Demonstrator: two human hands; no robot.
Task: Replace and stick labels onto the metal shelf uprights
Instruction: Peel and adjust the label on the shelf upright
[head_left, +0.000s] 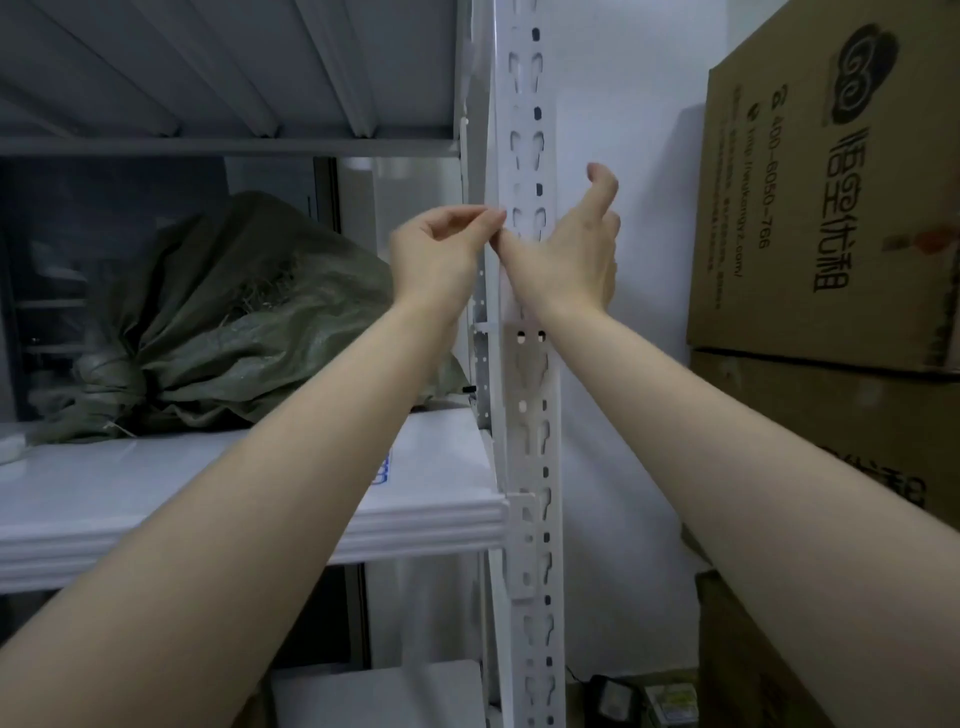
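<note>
The left hand (441, 249) pinches the left edge of the pale label (525, 171) on the white upright (519, 467), at nine o'clock. The right hand (571, 254) sits at three o'clock with fingers curled and thumb near that edge; any grip cannot be told. The edge is best worked slowly and kept square to the slots.

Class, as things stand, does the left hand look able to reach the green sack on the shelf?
Probably yes: nothing stands between the left hand and the sack on the open shelf, though it must first release the label it pinches.
</note>
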